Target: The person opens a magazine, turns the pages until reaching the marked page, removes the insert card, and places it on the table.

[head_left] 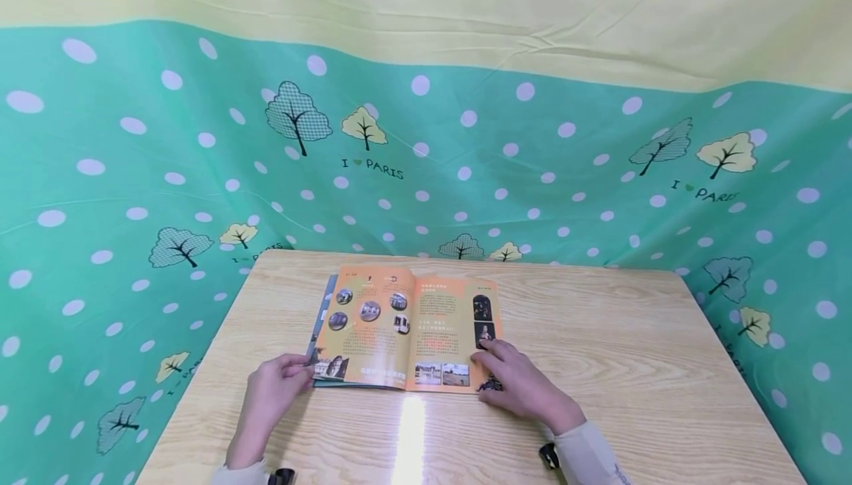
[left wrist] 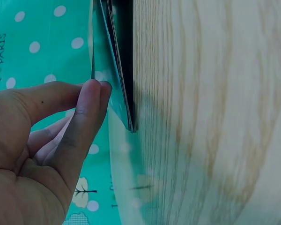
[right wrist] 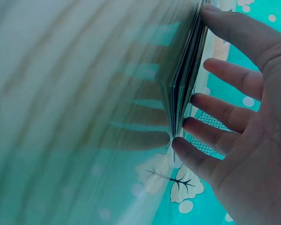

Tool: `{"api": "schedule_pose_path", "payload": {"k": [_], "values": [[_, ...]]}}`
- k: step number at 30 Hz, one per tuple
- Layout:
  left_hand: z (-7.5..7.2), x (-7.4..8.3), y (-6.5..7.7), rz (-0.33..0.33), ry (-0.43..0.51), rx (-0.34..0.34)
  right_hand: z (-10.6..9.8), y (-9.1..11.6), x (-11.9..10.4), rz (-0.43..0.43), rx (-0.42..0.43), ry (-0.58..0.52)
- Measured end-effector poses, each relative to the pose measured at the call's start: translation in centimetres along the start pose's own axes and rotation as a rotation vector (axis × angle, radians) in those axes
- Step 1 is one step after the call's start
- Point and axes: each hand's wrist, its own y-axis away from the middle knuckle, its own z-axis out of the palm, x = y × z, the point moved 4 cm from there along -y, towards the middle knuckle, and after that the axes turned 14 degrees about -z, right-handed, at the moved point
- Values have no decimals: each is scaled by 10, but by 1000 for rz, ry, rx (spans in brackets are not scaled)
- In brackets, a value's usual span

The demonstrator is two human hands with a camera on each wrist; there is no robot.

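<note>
An open magazine (head_left: 386,333) lies on the table, its orange-edged pages full of small photos and print. At its lower left corner is my left hand (head_left: 278,389). The left wrist view shows that hand's thumb and forefinger pinching a thin page (left wrist: 92,51), which stands apart from the leaves beneath. My right hand (head_left: 522,384) rests at the lower right of the right-hand page, covering part of its photos. In the right wrist view its spread fingers (right wrist: 225,110) touch the edge of the stacked pages (right wrist: 185,79), the thumb set apart from them.
The wood-grain table (head_left: 599,330) extends to both sides of the magazine, with a bright light reflection in front. A green and yellow printed cloth (head_left: 466,137) hangs behind it and along both sides. Small black devices (head_left: 282,476) show by the wrists.
</note>
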Motion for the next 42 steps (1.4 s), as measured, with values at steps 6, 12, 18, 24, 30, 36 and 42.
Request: {"api": "schedule_pose_path", "payload": {"k": [6,12,18,24,30,36,42], "values": [[0,-1,0,3,-16,-1,-3,2,3,-22,-12,-22],[-1,-1,0,-11,-11,4,-6,3,4,-22,-32,-46],[-1,-2,-1,-9,-7,-2,-7,5,5,-11,-69,-74],[-2,-1,-1,2,-10,-3,-12,4,3,-20,-70,-138],[-2,0,-2,4,-3,-10,-16,4,4,14,-3,-98],[-3,3,-3,17,-21,-4,-19,8,8,23,136,-19],[-6,6,-4,56,-85,54,-26,11,11,-13,291,66]]}}
